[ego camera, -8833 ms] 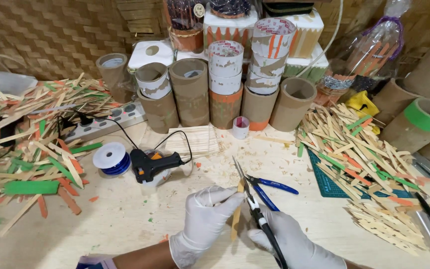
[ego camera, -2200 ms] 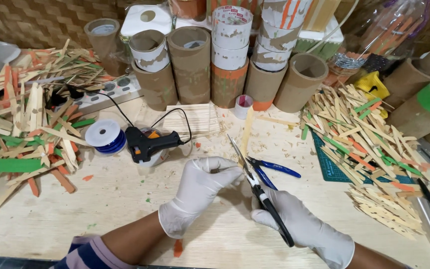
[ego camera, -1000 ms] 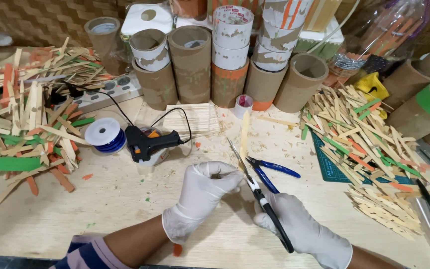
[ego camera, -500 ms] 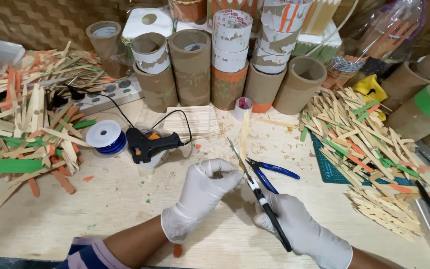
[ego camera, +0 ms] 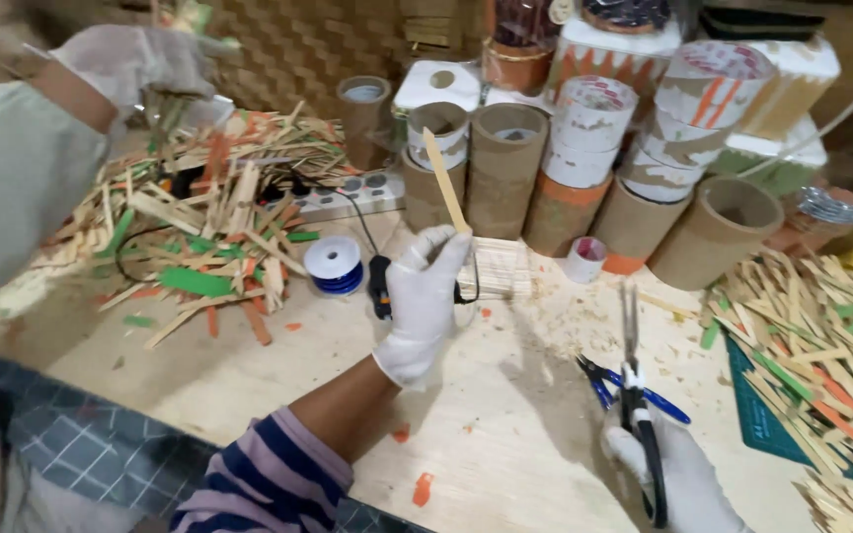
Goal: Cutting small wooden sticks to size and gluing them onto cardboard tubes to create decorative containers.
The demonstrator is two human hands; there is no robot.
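White gloves cover the left hand (ego camera: 425, 296), pinching a pale tan wooden stick (ego camera: 444, 180), and the right hand (ego camera: 678, 481), gripping black-handled scissors (ego camera: 636, 395). Left of the stick lie a blue-and-white spool (ego camera: 334, 263) and green and orange scraps (ego camera: 199, 237); behind it, brown cardboard tubes (ego camera: 505, 163). The sleeve (ego camera: 269, 479) is striped navy and lilac.

Craft workshop: wooden sticks (ego camera: 199, 227), cardboard tubes (ego camera: 504, 163), scissors (ego camera: 634, 395).

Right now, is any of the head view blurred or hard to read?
Head view: the second person's gloved hand at top left is motion-smeared; the left hand with its wooden stick and the right hand with scissors read sharply; soft shadows, no glare.
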